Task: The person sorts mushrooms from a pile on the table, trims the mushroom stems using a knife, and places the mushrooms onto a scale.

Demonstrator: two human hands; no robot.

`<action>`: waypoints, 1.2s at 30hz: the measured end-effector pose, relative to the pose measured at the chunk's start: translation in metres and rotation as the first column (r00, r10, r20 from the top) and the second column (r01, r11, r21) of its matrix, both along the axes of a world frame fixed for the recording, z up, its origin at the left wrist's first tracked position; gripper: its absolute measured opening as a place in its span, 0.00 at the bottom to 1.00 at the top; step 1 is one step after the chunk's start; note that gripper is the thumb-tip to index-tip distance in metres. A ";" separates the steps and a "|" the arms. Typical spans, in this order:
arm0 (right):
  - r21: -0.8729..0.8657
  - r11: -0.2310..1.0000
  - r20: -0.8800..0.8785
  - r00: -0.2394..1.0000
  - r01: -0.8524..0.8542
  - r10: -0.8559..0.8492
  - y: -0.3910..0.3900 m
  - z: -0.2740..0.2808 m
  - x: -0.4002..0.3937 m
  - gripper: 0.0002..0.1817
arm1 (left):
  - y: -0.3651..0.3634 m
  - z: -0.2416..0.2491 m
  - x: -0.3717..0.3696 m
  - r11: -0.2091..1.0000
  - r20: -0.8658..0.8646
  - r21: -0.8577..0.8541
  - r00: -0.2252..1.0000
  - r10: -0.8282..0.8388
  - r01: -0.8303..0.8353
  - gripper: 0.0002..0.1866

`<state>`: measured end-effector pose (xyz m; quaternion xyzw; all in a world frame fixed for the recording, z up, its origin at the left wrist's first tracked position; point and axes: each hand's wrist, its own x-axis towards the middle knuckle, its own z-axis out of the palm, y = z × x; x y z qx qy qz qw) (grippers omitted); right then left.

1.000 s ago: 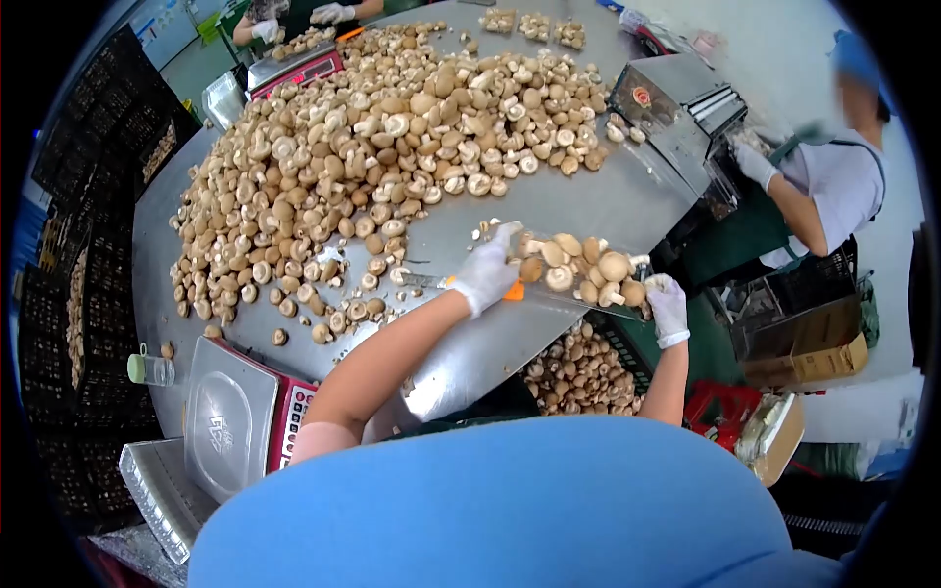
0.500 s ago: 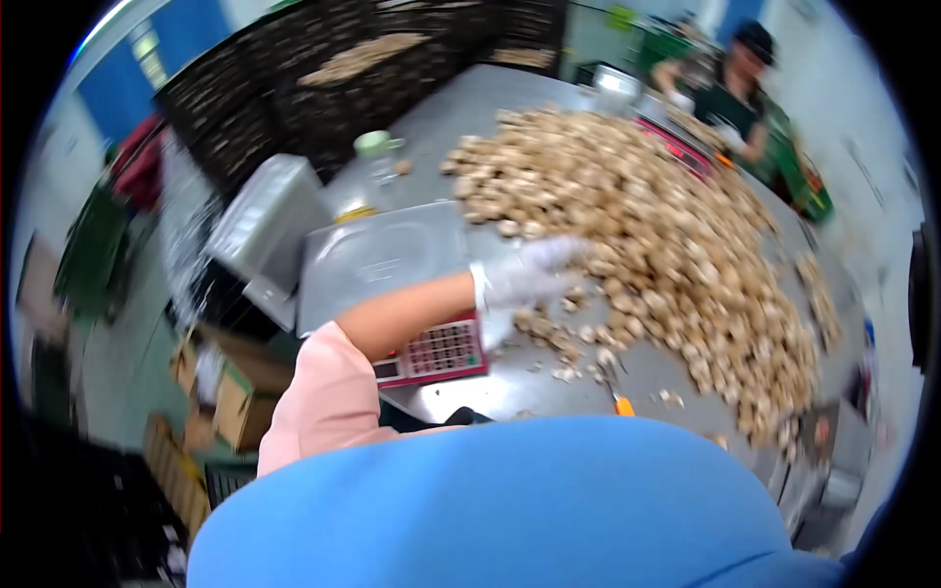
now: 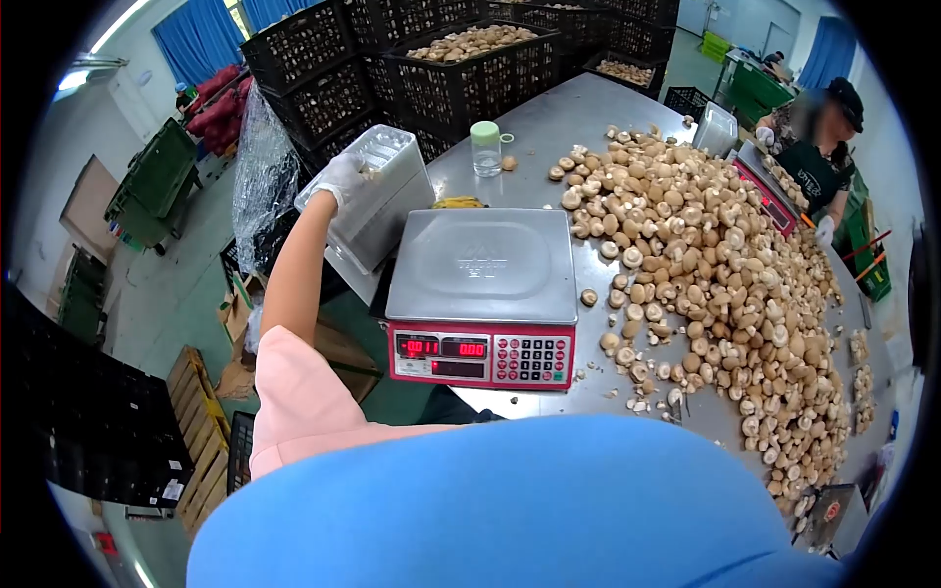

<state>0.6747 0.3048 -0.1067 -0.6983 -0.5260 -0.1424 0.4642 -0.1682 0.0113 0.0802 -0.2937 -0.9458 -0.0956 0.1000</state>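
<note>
My left hand [image 3: 343,180], in a white glove, is at the upper left edge of a stack of clear plastic trays [image 3: 382,201]. Its fingers are closed over the rim of a tray; the fingertips are partly hidden. The stack stands tilted on its side beside a digital scale [image 3: 480,269], whose steel pan holds nothing and whose red display is lit. To the right of the scale spreads a large heap of brown mushrooms [image 3: 696,255], some lying cap down. My right hand is out of view.
A lidded cup [image 3: 485,149] stands behind the scale. Black crates [image 3: 470,83] of mushrooms are stacked along the far edge. Across the steel table [image 3: 549,127] a co-worker [image 3: 818,147] is beside a second scale [image 3: 767,196]. A cardboard box [image 3: 338,363] lies below at left.
My left hand has left the near edge of the mushroom heap and swung left across the scale to the tray stack. The view has turned left and sharpened.
</note>
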 end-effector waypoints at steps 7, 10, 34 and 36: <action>-0.098 0.809 -0.020 0.814 -0.579 0.580 -0.018 -0.025 -0.179 0.13 | -0.001 0.009 0.005 0.997 0.159 0.072 0.986 -0.039 0.028 0.10; -0.063 0.764 -0.011 0.765 -0.643 0.643 -0.018 -0.031 -0.190 0.14 | 0.000 0.016 0.012 0.999 0.171 0.036 0.984 -0.045 0.039 0.09; -0.043 0.771 -0.001 0.771 -0.636 0.636 -0.019 -0.015 -0.199 0.13 | -0.018 -0.013 -0.001 0.969 0.044 0.198 0.986 -0.159 0.147 0.14; -0.033 0.777 0.005 0.777 -0.629 0.629 -0.018 -0.013 -0.200 0.13 | -0.019 -0.012 0.005 0.953 0.053 0.242 0.978 -0.201 0.183 0.10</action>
